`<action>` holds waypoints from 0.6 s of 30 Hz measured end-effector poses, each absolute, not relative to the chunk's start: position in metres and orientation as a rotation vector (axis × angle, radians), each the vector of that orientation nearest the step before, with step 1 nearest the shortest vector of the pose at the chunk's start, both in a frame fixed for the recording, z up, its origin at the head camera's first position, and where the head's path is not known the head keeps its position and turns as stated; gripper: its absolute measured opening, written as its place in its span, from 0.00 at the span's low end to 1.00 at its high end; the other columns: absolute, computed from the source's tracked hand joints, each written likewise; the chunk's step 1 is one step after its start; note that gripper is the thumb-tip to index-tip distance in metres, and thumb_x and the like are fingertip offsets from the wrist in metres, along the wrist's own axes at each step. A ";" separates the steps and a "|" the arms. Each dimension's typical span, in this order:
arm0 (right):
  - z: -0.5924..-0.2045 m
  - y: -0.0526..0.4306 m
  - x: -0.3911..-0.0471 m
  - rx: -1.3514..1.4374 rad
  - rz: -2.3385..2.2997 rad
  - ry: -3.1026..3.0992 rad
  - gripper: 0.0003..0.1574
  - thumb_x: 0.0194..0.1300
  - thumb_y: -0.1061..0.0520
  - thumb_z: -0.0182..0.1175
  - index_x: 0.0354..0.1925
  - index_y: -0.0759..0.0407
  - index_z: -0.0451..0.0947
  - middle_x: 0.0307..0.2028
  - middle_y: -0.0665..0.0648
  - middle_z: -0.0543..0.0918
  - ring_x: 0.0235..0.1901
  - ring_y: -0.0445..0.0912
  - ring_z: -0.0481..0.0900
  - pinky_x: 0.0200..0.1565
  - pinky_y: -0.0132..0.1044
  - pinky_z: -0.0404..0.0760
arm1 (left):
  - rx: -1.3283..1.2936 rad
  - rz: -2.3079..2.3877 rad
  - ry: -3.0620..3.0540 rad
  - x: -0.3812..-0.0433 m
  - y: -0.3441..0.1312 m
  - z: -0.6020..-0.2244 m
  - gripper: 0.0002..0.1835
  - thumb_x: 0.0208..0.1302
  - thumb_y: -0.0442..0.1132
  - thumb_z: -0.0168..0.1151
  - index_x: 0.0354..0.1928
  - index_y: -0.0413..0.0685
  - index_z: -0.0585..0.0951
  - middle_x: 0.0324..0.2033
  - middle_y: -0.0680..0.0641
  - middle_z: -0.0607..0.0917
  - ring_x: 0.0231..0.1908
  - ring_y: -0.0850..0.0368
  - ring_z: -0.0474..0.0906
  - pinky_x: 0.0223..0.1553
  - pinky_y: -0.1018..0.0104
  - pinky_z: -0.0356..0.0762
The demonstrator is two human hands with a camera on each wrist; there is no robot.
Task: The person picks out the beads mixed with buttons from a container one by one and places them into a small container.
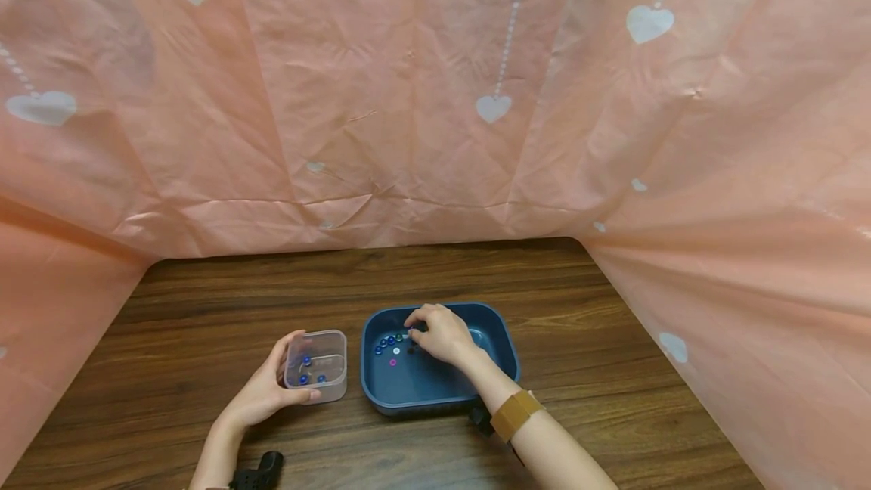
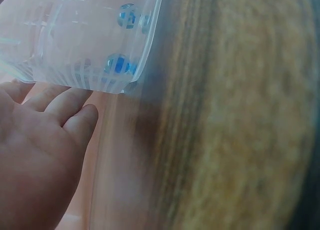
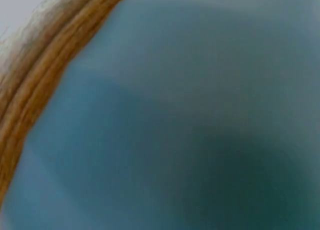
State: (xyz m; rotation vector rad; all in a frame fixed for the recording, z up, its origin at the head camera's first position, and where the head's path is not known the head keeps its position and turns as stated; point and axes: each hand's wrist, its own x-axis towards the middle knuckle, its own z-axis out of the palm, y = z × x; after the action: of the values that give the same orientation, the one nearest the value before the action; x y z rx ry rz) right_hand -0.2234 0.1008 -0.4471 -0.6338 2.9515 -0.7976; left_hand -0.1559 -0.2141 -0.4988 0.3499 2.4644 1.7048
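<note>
My left hand (image 1: 268, 384) grips a clear plastic container (image 1: 336, 392) from its left side, thumb along the near wall and fingers at the far side. A few blue glass marbles (image 1: 306, 361) lie inside; the left wrist view shows the container (image 2: 60, 44) and two marbles (image 2: 119, 64) through its wall. My right hand (image 1: 442, 335) reaches into a blue tray (image 1: 408, 405). Its thumb and forefinger pinch a small dark bluish marble (image 1: 411, 329). Left of those fingers lie several blue marbles (image 1: 383, 342), a white bead (image 1: 397, 351) and a pink ring-shaped bead (image 1: 392, 362).
Both containers stand side by side on a brown wood-grain table (image 1: 272, 293). A pink curtain (image 1: 408, 97) with white hearts surrounds the table's back and sides. Black wrist devices (image 1: 261, 471) sit by both forearms. The right wrist view is mostly blurred blue with a brown band (image 3: 45, 84).
</note>
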 end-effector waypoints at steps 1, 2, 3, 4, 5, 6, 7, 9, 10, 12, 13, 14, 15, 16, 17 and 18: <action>-0.447 0.101 -0.223 -0.634 -0.803 2.951 0.09 0.65 0.55 0.64 0.44 0.49 0.85 0.45 0.50 0.84 0.48 0.49 0.80 0.46 0.46 0.77 | 0.350 1.707 2.462 -0.156 -0.214 -0.499 0.53 0.50 0.35 0.76 0.73 0.41 0.52 0.68 0.32 0.63 0.61 0.32 0.68 0.53 0.45 0.69; -0.446 0.101 -0.223 -0.640 -0.806 2.952 0.09 0.65 0.56 0.64 0.44 0.49 0.85 0.45 0.50 0.84 0.48 0.49 0.80 0.46 0.47 0.77 | 0.350 1.709 2.457 -0.156 -0.214 -0.499 0.53 0.50 0.35 0.76 0.73 0.41 0.51 0.68 0.31 0.63 0.61 0.32 0.68 0.53 0.46 0.69; -0.446 0.101 -0.223 -0.646 -0.810 2.952 0.09 0.65 0.56 0.64 0.44 0.50 0.85 0.45 0.51 0.84 0.47 0.49 0.80 0.45 0.47 0.77 | 0.351 1.708 2.456 -0.156 -0.214 -0.499 0.54 0.50 0.35 0.76 0.73 0.42 0.51 0.68 0.31 0.63 0.61 0.32 0.68 0.53 0.46 0.69; -0.445 0.101 -0.223 -0.654 -0.812 2.954 0.09 0.65 0.56 0.64 0.44 0.50 0.85 0.45 0.51 0.84 0.47 0.49 0.80 0.45 0.46 0.77 | 0.351 1.707 2.456 -0.156 -0.214 -0.499 0.54 0.50 0.35 0.76 0.73 0.42 0.51 0.68 0.31 0.63 0.61 0.32 0.67 0.53 0.46 0.69; -0.445 0.102 -0.223 -0.657 -0.816 2.954 0.09 0.65 0.56 0.64 0.44 0.50 0.85 0.44 0.51 0.84 0.46 0.49 0.80 0.44 0.46 0.77 | 0.351 1.706 2.457 -0.157 -0.214 -0.499 0.54 0.50 0.35 0.76 0.73 0.42 0.51 0.68 0.31 0.63 0.61 0.32 0.67 0.53 0.46 0.69; -0.444 0.102 -0.222 -0.656 -0.820 2.952 0.09 0.65 0.56 0.64 0.44 0.51 0.85 0.44 0.50 0.84 0.46 0.49 0.80 0.44 0.45 0.77 | 0.348 1.706 2.455 -0.157 -0.214 -0.499 0.54 0.50 0.35 0.76 0.73 0.42 0.51 0.68 0.31 0.62 0.61 0.32 0.67 0.53 0.46 0.69; -0.443 0.102 -0.222 -0.657 -0.824 2.951 0.09 0.65 0.55 0.64 0.44 0.51 0.85 0.44 0.50 0.84 0.45 0.48 0.79 0.43 0.45 0.77 | 0.346 1.705 2.455 -0.157 -0.214 -0.498 0.54 0.50 0.35 0.76 0.73 0.42 0.51 0.68 0.32 0.62 0.61 0.32 0.67 0.53 0.46 0.69; -0.442 0.102 -0.222 -0.661 -0.828 2.951 0.10 0.65 0.55 0.64 0.45 0.51 0.85 0.44 0.50 0.84 0.43 0.47 0.79 0.41 0.43 0.77 | 0.344 1.706 2.454 -0.157 -0.214 -0.498 0.54 0.50 0.36 0.76 0.73 0.42 0.51 0.69 0.32 0.62 0.61 0.32 0.67 0.52 0.46 0.69; -0.441 0.102 -0.223 -0.661 -0.833 2.951 0.10 0.66 0.55 0.63 0.45 0.52 0.85 0.43 0.50 0.83 0.42 0.46 0.78 0.40 0.42 0.76 | 0.344 1.706 2.454 -0.157 -0.214 -0.498 0.54 0.50 0.36 0.76 0.73 0.42 0.51 0.69 0.32 0.62 0.61 0.32 0.67 0.53 0.46 0.69; -0.440 0.102 -0.223 -0.667 -0.840 2.951 0.10 0.66 0.55 0.63 0.45 0.52 0.85 0.43 0.50 0.83 0.40 0.45 0.77 0.39 0.41 0.76 | 0.345 1.705 2.456 -0.157 -0.214 -0.498 0.54 0.50 0.36 0.76 0.73 0.42 0.51 0.68 0.32 0.63 0.62 0.31 0.67 0.53 0.45 0.69; -0.439 0.103 -0.223 -0.670 -0.842 2.952 0.10 0.66 0.55 0.63 0.45 0.52 0.85 0.44 0.50 0.83 0.40 0.45 0.77 0.38 0.41 0.75 | 0.348 1.703 2.460 -0.157 -0.214 -0.498 0.54 0.50 0.36 0.76 0.73 0.42 0.51 0.68 0.32 0.63 0.62 0.31 0.67 0.53 0.45 0.69; -0.439 0.103 -0.223 -0.672 -0.845 2.955 0.10 0.66 0.55 0.63 0.45 0.53 0.85 0.44 0.50 0.83 0.39 0.45 0.76 0.38 0.40 0.75 | 0.351 1.703 2.461 -0.157 -0.215 -0.498 0.53 0.50 0.36 0.76 0.73 0.42 0.51 0.68 0.32 0.63 0.62 0.31 0.66 0.53 0.44 0.69; -0.438 0.103 -0.223 -0.674 -0.850 2.956 0.10 0.66 0.55 0.63 0.45 0.53 0.85 0.44 0.50 0.83 0.39 0.45 0.76 0.37 0.40 0.75 | 0.354 1.702 2.463 -0.157 -0.215 -0.498 0.53 0.50 0.36 0.76 0.73 0.42 0.52 0.68 0.32 0.63 0.62 0.31 0.66 0.53 0.44 0.69; -0.438 0.103 -0.223 -0.677 -0.855 2.957 0.10 0.65 0.55 0.63 0.45 0.53 0.85 0.44 0.50 0.83 0.39 0.45 0.76 0.37 0.40 0.75 | 0.355 1.700 2.466 -0.157 -0.215 -0.498 0.53 0.50 0.36 0.76 0.73 0.42 0.52 0.68 0.32 0.63 0.62 0.30 0.66 0.53 0.44 0.69; -0.437 0.103 -0.223 -0.679 -0.858 2.958 0.10 0.65 0.56 0.63 0.45 0.53 0.85 0.43 0.50 0.83 0.39 0.45 0.76 0.37 0.40 0.75 | 0.356 1.700 2.466 -0.157 -0.215 -0.498 0.53 0.50 0.36 0.76 0.73 0.42 0.52 0.68 0.32 0.63 0.62 0.30 0.66 0.53 0.44 0.69; -0.437 0.104 -0.223 -0.680 -0.860 2.960 0.10 0.65 0.56 0.64 0.45 0.53 0.85 0.43 0.50 0.83 0.38 0.45 0.76 0.37 0.40 0.74 | 0.355 1.701 2.465 -0.157 -0.215 -0.498 0.53 0.50 0.36 0.76 0.73 0.42 0.52 0.68 0.32 0.63 0.62 0.31 0.66 0.53 0.44 0.69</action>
State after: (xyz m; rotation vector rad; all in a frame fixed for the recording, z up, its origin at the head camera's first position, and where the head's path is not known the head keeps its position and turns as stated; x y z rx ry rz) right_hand -0.2227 0.1035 -0.4368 -0.6798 2.9598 -0.8605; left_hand -0.1565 -0.2147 -0.4981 0.3551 2.4649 1.7011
